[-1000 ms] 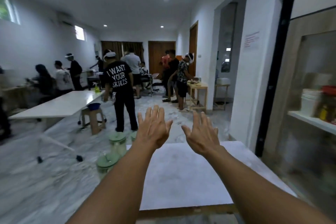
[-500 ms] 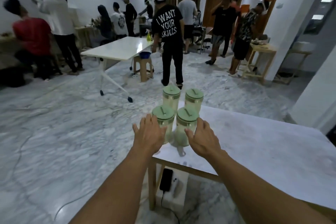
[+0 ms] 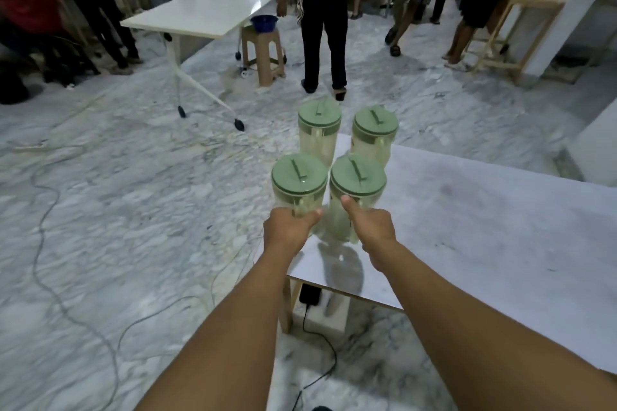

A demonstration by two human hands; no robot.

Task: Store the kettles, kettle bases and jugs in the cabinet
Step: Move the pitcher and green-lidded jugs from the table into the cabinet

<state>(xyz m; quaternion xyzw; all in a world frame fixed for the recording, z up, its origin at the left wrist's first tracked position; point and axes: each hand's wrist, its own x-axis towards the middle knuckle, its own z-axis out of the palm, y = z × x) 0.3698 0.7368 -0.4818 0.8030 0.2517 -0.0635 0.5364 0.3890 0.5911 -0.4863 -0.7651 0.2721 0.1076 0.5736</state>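
Left fingers: the left hand (image 3: 287,231) is wrapped round the body of the near-left jug (image 3: 298,192), thumb across its near face; half a second ago this hand was open and only reaching.
Right fingers: the right hand (image 3: 371,227) is curled on the near-right jug (image 3: 356,197), thumb pointing up against the clear wall; it too was spread and short of contact in the earlier view.
Change: both hands have gone from approach to grasp.
Jug position: both held jugs appear still to stand on the corner of the desk (image 3: 484,227); no lift is evident.
Remaining jugs: two more green-lidded jugs, far-left (image 3: 319,130) and far-right (image 3: 374,133), stand just behind, untouched.
Cabinet: not in view now.
Kettles and bases: none visible.
Assessment: first pair probably about to be lifted and carried; storing is barely begun.
Hazard: cables on the floor (image 3: 83,243) beside the desk.
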